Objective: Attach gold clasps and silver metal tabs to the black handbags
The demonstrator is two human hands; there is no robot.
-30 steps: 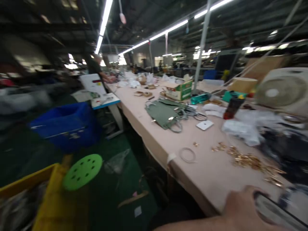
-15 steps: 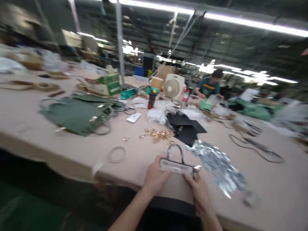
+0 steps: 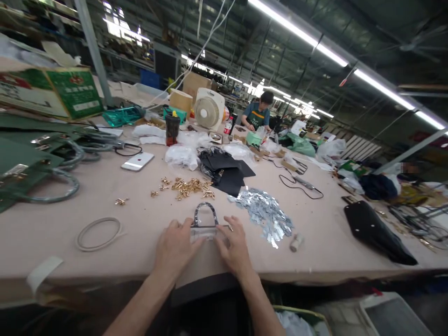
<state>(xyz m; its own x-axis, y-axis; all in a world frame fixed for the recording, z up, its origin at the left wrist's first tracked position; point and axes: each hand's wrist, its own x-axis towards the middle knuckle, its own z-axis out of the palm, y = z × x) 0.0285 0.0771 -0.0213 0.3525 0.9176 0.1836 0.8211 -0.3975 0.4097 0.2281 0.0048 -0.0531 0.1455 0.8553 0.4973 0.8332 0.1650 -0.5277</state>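
Note:
At the table's front edge lies a handbag panel (image 3: 201, 265), beige with a black lower part and a clear-wrapped strip along its top. A dark, plastic-wrapped handle (image 3: 205, 205) arches up from that edge. My left hand (image 3: 176, 246) grips the panel's left upper corner, thumb on the near face. On the other corner, my right hand (image 3: 234, 243) is closed with its thumb across the strip; a small metal piece shows beside its fingers. Just beyond are a heap of gold-coloured fittings (image 3: 191, 187), a spread of silver metal tabs (image 3: 268, 212) and black leather pieces (image 3: 227, 171).
To the left lie a cord coil (image 3: 99, 234), green bag panels (image 3: 21, 175) and a white phone (image 3: 137, 162). Farther back stand a dark bottle (image 3: 172, 128) and a fan (image 3: 209, 111). A black bag piece (image 3: 376, 232) rests at right. A co-worker (image 3: 259, 114) sits across the table.
The camera has turned right and the view is sharper, bringing the black bag piece into sight. Both hands still hold the panel, now appearing farther left in the picture.

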